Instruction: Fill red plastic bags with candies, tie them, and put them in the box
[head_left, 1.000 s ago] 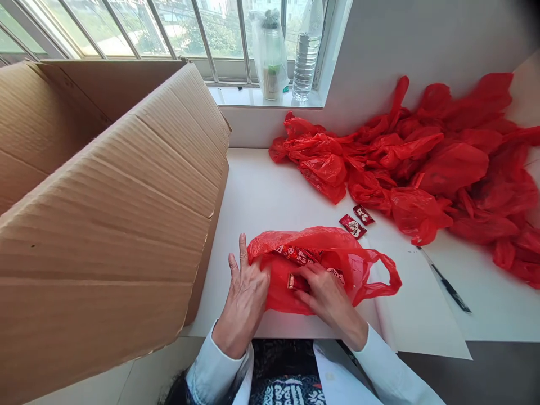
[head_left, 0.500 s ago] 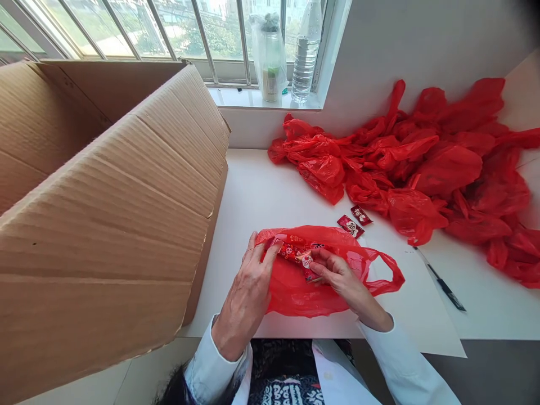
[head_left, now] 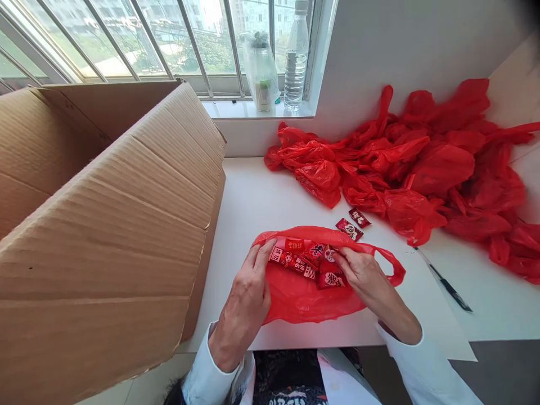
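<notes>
A red plastic bag (head_left: 304,295) lies flat on the white table (head_left: 261,197) in front of me. Several small red candy packets (head_left: 310,261) lie at its open mouth. My left hand (head_left: 244,301) rests on the bag's left side, its fingers pinching the bag's edge by the packets. My right hand (head_left: 365,275) is at the right of the packets, fingers closed on a red packet (head_left: 331,275) with white characters. Two more red packets (head_left: 353,223) lie loose on the table just beyond the bag.
A big open cardboard box (head_left: 105,225) fills the left side. A heap of red plastic bags (head_left: 422,169) covers the back right of the table. A black pen (head_left: 447,284) lies at the right. A water bottle (head_left: 294,56) and a wrapped jar (head_left: 261,70) stand on the windowsill.
My right hand has moved from the bag's middle up and right to its mouth, with packets now spread there. My left hand's fingers went from flat and spread to pinching the bag's edge.
</notes>
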